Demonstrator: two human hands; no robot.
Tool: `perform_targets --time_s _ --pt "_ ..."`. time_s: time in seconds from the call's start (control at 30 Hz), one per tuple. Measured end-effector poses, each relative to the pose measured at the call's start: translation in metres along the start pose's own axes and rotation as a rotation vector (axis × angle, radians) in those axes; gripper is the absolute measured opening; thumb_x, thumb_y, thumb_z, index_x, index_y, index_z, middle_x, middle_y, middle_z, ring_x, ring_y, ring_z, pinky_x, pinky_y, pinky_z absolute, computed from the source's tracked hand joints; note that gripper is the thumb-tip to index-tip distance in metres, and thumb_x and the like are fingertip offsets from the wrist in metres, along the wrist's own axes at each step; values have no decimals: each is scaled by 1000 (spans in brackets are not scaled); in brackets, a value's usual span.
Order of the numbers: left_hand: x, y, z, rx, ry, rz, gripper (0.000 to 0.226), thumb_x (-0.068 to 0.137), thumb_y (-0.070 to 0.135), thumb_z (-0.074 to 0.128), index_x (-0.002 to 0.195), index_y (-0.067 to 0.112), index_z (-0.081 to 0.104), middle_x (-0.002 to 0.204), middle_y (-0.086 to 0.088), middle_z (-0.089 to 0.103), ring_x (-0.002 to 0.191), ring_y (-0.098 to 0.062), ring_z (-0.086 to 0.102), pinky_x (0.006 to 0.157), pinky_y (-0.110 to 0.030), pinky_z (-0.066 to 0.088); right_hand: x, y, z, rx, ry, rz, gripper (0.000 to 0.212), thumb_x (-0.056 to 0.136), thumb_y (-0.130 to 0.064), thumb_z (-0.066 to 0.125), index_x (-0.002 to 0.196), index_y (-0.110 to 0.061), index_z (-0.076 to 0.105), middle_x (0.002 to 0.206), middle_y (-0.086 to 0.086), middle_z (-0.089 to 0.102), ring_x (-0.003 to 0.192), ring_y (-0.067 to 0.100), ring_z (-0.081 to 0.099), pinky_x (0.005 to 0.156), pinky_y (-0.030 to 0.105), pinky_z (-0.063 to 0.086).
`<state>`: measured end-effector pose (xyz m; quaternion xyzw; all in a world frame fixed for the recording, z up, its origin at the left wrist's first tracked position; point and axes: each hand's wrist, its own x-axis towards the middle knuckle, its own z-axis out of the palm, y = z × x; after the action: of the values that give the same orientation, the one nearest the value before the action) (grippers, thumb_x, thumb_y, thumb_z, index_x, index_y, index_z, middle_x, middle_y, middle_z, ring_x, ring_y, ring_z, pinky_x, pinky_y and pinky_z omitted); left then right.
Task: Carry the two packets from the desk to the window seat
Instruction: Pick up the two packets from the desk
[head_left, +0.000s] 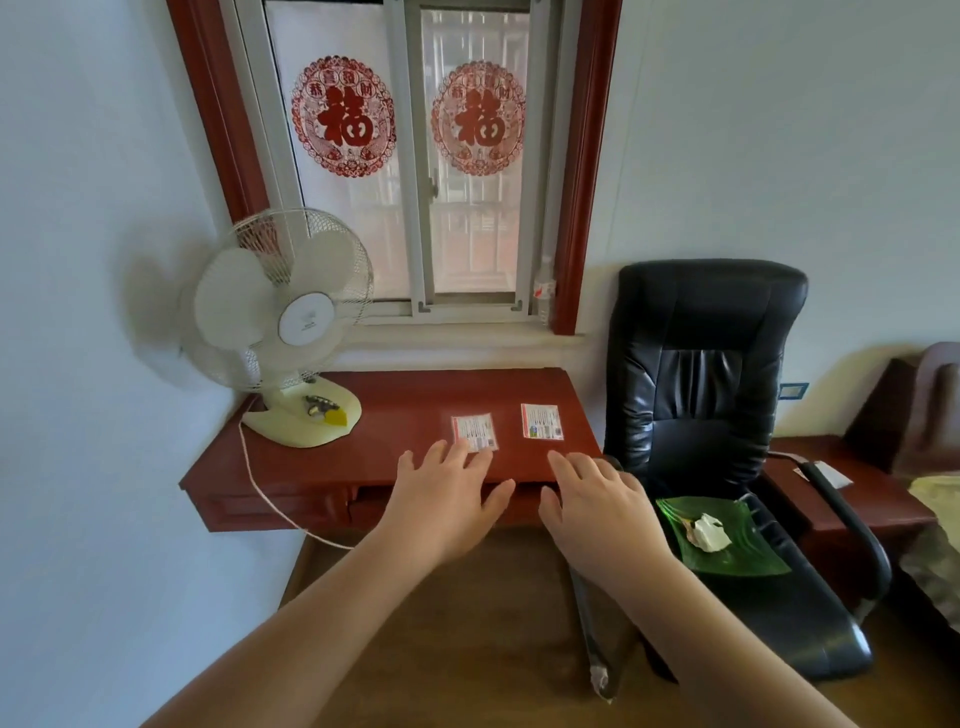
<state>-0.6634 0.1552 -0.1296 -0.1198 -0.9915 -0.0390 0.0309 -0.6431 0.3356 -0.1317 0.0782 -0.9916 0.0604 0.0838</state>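
Two small flat packets lie on the red-brown desk (395, 400). The left packet (474, 429) is white with a red edge, and the fingertips of my left hand (447, 499) overlap its near edge. The right packet (542, 422) lies flat a little further back. My right hand (597, 506) hovers with spread fingers just in front of it, not touching. Both hands hold nothing. A pale window ledge (457, 345) runs behind the desk under the window.
A white table fan (275, 322) stands on the desk's left end, its cord hanging over the front edge. A black office chair (701, 395) sits right of the desk with a green dish (748, 551) and crumpled paper on its seat. A plastic bottle (544, 291) stands by the window frame.
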Motion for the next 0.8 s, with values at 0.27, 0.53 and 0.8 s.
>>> perform_targets --time_s 0.27,0.53,0.8 --pt "111 18 35 34 -57 -31 69 97 65 20 154 28 27 163 -5 33 151 -27 26 119 -59 20 94 63 37 -15 -61 -39 54 103 -44 34 152 -20 37 149 2 53 138 22 49 112 41 40" --pt "194 -9 66 8 -102 -31 68 96 63 28 153 26 30 162 -7 34 149 -29 29 118 -60 25 181 81 83 -26 -103 -56 54 105 -39 33 155 -20 30 156 5 46 143 24 44 114 41 38" --pt "287 -77 104 -35 -76 -4 60 100 54 32 150 22 36 159 -8 39 145 -28 34 114 -56 31 287 69 131 -28 -158 -8 53 104 -35 35 155 -21 32 152 4 49 138 24 47 111 40 40"
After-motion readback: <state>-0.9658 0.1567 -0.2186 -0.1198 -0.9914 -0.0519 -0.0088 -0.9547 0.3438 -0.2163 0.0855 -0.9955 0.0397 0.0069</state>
